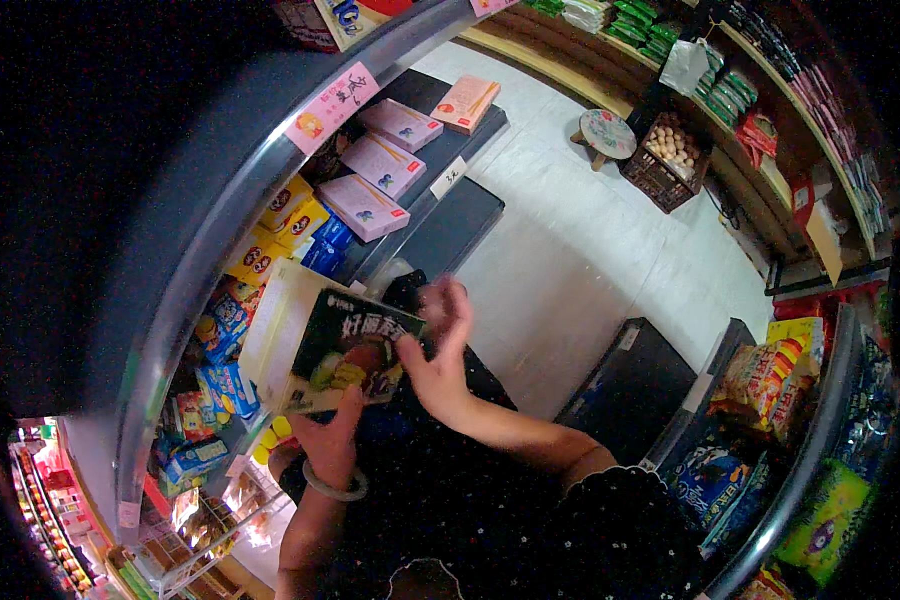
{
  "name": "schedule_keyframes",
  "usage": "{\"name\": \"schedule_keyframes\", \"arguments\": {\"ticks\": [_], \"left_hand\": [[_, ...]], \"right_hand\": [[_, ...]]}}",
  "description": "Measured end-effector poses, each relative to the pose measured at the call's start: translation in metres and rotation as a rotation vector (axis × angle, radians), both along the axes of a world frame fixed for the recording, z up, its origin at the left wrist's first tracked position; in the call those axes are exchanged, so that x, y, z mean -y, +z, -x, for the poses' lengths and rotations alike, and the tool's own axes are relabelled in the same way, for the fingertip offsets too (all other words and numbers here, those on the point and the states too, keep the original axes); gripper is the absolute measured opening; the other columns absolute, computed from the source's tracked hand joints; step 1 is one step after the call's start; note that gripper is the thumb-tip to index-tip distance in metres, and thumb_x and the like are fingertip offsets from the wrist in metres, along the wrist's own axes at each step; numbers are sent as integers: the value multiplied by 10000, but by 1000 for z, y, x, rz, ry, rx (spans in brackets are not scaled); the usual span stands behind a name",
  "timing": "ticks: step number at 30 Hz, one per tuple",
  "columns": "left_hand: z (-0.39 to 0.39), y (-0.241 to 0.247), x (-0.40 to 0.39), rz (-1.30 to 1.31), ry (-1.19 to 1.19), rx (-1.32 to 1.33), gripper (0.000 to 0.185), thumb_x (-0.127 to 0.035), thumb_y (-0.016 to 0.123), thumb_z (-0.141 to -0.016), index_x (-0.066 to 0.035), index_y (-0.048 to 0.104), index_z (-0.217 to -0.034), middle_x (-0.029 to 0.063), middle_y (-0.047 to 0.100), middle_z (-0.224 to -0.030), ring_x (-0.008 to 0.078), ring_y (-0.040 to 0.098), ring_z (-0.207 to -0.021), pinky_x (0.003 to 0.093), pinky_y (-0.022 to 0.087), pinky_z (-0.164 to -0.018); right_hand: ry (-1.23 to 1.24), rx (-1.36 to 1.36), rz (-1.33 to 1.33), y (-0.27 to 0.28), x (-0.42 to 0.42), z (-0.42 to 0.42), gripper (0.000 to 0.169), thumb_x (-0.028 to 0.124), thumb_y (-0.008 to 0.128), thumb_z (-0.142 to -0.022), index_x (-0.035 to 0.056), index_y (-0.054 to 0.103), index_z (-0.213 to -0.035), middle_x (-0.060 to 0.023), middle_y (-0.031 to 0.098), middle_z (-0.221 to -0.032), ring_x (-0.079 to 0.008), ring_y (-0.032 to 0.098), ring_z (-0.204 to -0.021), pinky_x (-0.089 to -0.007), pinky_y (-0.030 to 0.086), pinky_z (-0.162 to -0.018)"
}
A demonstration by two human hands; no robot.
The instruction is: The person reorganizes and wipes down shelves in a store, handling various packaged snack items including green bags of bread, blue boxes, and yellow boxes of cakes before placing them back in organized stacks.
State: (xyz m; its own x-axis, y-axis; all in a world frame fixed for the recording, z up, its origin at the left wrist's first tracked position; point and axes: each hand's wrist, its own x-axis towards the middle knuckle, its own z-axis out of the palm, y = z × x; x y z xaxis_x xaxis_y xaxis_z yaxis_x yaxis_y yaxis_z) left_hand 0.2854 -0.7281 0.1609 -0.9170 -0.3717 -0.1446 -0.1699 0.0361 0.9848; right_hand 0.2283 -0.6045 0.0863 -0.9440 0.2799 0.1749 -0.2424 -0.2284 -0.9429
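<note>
In my left hand (328,436), which wears a pale bangle, is a snack box (315,337) with a dark printed front and a cream side. The thumb lies over the front's lower edge; the other fingers are hidden behind the box. My right hand (441,360) is at the box's right edge, fingers raised and apart, slightly blurred. Its thumb overlaps that edge, and whether it presses on the box cannot be told. Just beyond the box, yellow packs (281,225) and blue packs (326,247) sit on the shelf, with several lilac boxes (375,206) beside them.
A curved shelf rail (225,217) with a price tag (331,105) passes close on the left. Ahead are a tiled floor (570,247), a low stool (607,135) and a crate of eggs (667,165). Bagged snacks (757,382) fill the shelf at right, near a black shelf (630,382).
</note>
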Motion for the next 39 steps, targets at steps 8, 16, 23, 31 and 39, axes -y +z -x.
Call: {"name": "schedule_keyframes", "arguments": {"ticks": [8,16,23,31,39], "left_hand": [[-2,-7,-9,130,-37,29,786,-170,804,-662,-7,370,-1296,144,477,-1274,234,476,-1165,374,376,-1000],[-12,109,30,-14,-91,-7,621,-71,748,-697,2,437,-1230,119,577,-1088,213,581,-977,344,478,-876],[111,219,27,89,1,-503,586,-136,716,-762,-17,430,-1259,126,555,-1136,193,578,-996,304,466,-877],[236,194,56,191,-168,-479,714,-184,760,-728,27,364,-1283,157,539,-1194,210,552,-1070,313,445,-921],[245,189,46,141,-278,-468,731,-140,736,-752,11,318,-1333,145,520,-1209,213,537,-1092,326,439,-942]], "right_hand": [[327,-465,-1056,90,-32,15,704,325,672,-691,34,461,-1297,-184,344,-1426,-355,275,-1342,-612,224,-1032],[84,68,-66,16,-63,38,133,153,490,-950,25,524,-950,-15,510,-800,-89,460,-703,-242,413,-653],[313,329,-96,-6,-77,11,303,245,483,-973,56,550,-745,16,491,-676,-46,432,-632,-228,374,-573],[425,290,-139,-21,-66,6,341,292,448,-986,57,570,-771,12,524,-638,-63,466,-580,-215,381,-557],[386,402,-84,-46,-95,16,320,267,460,-983,37,576,-793,15,522,-683,-65,485,-641,-222,400,-604]]}}
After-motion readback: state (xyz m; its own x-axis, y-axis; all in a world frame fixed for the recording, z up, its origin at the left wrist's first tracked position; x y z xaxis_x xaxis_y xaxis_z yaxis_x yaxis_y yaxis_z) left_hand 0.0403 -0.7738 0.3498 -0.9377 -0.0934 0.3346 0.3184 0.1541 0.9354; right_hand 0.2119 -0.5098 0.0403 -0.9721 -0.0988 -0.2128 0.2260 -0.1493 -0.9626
